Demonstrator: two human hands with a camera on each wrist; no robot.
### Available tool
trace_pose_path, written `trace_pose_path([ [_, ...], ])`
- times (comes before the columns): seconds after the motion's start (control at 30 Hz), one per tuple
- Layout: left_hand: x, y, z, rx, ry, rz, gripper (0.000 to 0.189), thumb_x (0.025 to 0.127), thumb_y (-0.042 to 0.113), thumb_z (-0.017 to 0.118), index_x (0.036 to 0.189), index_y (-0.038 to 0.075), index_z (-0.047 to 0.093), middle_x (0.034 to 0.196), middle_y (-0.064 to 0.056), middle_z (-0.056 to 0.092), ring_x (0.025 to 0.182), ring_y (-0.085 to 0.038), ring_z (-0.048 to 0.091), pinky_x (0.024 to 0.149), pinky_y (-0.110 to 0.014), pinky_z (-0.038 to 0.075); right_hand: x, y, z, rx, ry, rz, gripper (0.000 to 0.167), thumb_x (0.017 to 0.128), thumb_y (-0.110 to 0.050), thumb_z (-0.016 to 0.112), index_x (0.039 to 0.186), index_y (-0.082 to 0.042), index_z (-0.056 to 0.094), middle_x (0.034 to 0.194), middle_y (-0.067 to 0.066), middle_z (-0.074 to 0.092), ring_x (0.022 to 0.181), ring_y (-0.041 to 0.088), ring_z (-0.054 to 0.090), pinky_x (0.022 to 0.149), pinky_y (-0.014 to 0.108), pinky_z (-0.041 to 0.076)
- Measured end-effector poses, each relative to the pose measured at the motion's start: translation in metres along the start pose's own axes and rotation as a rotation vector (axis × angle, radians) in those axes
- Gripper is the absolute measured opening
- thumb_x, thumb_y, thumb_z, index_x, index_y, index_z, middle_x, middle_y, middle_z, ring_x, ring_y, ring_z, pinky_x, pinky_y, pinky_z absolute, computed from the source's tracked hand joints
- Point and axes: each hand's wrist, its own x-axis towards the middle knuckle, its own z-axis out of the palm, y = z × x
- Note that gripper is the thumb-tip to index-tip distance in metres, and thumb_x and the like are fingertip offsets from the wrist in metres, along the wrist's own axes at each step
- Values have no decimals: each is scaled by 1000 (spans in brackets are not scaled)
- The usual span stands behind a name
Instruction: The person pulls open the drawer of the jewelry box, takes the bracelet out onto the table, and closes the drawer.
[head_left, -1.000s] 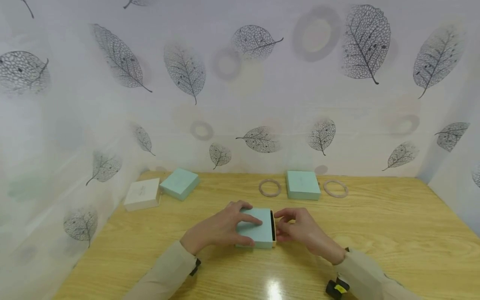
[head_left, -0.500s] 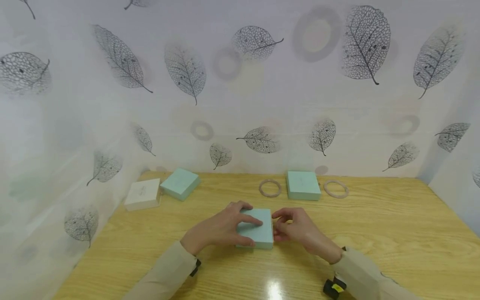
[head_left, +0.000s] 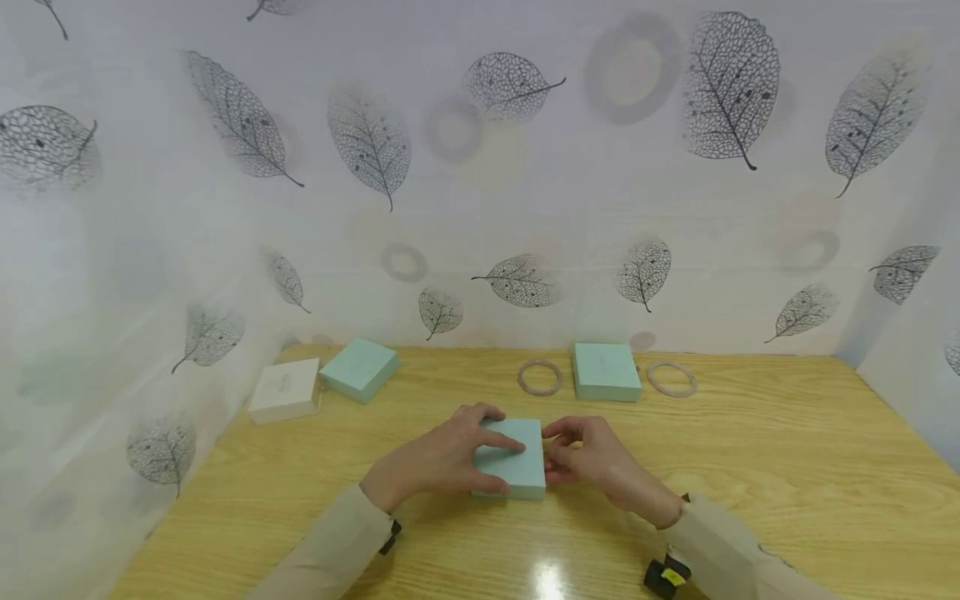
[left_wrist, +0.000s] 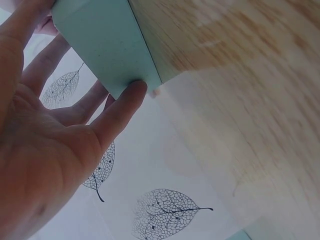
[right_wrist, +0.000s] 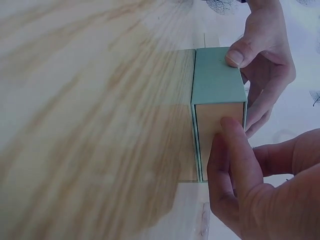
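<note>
A pale teal drawer-style gift box (head_left: 528, 470) lies flat on the table between the hands. My left hand (head_left: 446, 457) grips it from the left. Its thumb presses the near side, seen also on the teal sleeve (left_wrist: 107, 50) in the left wrist view; one finger lies across the top and others reach the far side. At the right end is my right hand (head_left: 596, 460), fingers bent, fingertips touching the tan end of the inner tray (right_wrist: 212, 117). In the right wrist view this end sits about level with the sleeve's edge. The box's contents are hidden.
At the back left of the wooden table (head_left: 750, 467) are a white box (head_left: 285, 389) and a teal box (head_left: 362, 367). Another teal box (head_left: 606, 370) stands at the back, between a pinkish bangle (head_left: 540, 392) and a second bangle (head_left: 672, 394). Leaf-patterned cloth encloses the table.
The inner tray, which showed a dark strip at the right end, has slid left into the sleeve. My right hand moved slightly left with it; my left hand stayed put.
</note>
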Motion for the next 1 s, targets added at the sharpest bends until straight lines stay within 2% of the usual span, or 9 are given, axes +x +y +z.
trace_pose_path([
  [0.23,2,1,3,29,-8,9,50,88,46,79,135,33,68,156,-12,44,141,-31,44,113,-47,47,-3,0,-2,-9,12,0,32,98,4,57,129,13,57,103,20,63,82,19,73,74,32,64],
  [0.37,-2,5,6,138,21,83,49,91,44,75,138,29,66,154,-16,47,139,-32,49,110,-43,50,-7,0,-9,-10,4,-19,38,97,2,59,133,13,55,104,21,64,86,22,73,76,37,65],
  [0.5,-8,10,9,247,65,133,47,95,41,72,139,26,65,149,-16,53,134,-30,55,107,-39,53,-11,2,-23,-7,0,-42,43,96,-1,62,136,13,53,109,22,64,92,24,72,81,42,64],
  [0.6,-11,10,9,241,84,126,46,95,38,72,139,24,66,147,-16,55,132,-29,57,107,-39,54,-15,5,-34,-9,12,-42,44,96,-2,63,136,13,53,111,22,63,95,23,70,83,42,64],
  [0.73,-11,2,7,180,100,101,45,96,36,71,138,21,66,149,-17,54,132,-31,57,107,-42,53,-22,9,-46,-26,26,-28,45,97,-5,64,138,12,52,117,25,63,100,24,70,85,41,64],
  [1.0,-2,-13,-4,148,126,75,44,94,32,73,134,15,68,145,-22,57,129,-37,59,106,-48,53,-33,14,-62,-63,40,-15,47,100,-11,64,139,10,52,125,26,62,106,27,69,84,42,64],
])
